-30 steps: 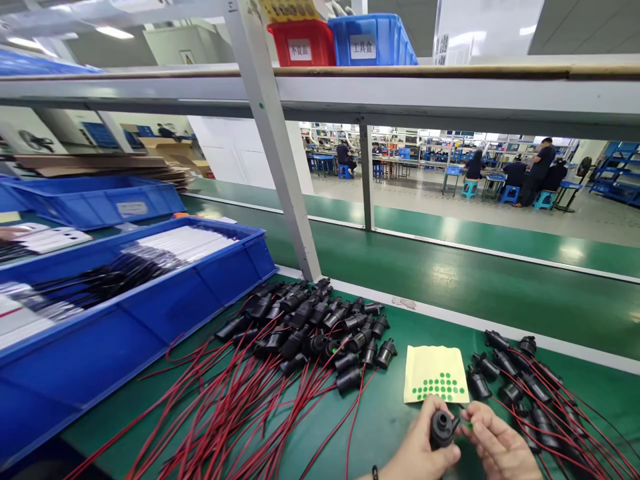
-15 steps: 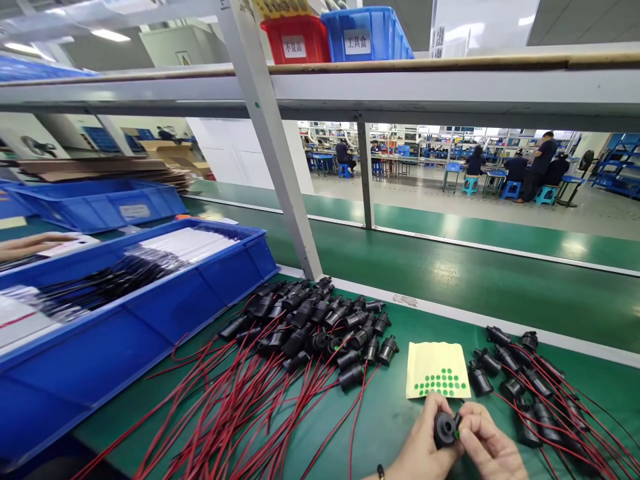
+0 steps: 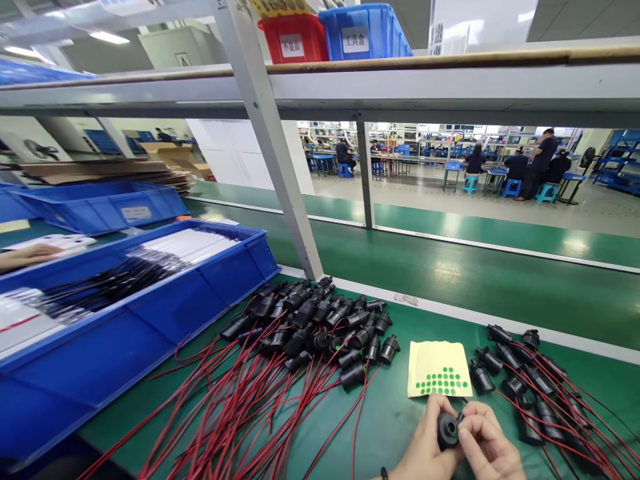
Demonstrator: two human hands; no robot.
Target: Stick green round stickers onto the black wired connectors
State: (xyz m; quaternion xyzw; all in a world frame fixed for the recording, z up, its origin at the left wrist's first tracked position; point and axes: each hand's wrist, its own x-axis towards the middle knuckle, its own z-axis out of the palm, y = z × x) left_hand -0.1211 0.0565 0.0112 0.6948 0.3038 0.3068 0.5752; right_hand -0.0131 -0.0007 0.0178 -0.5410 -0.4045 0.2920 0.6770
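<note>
The left hand (image 3: 427, 447) holds a small black round part (image 3: 448, 430) low over the green table (image 3: 390, 413), fingers wrapped around it. The right hand (image 3: 487, 447) pinches the same part from the other side — both hands touch it. Just behind them lies a yellow sheet with green dots (image 3: 439, 369). A big pile of black parts with red wires (image 3: 310, 327) sits to the left, and a smaller pile (image 3: 525, 380) to the right. A blue bin (image 3: 150, 313) stands far left.
</note>
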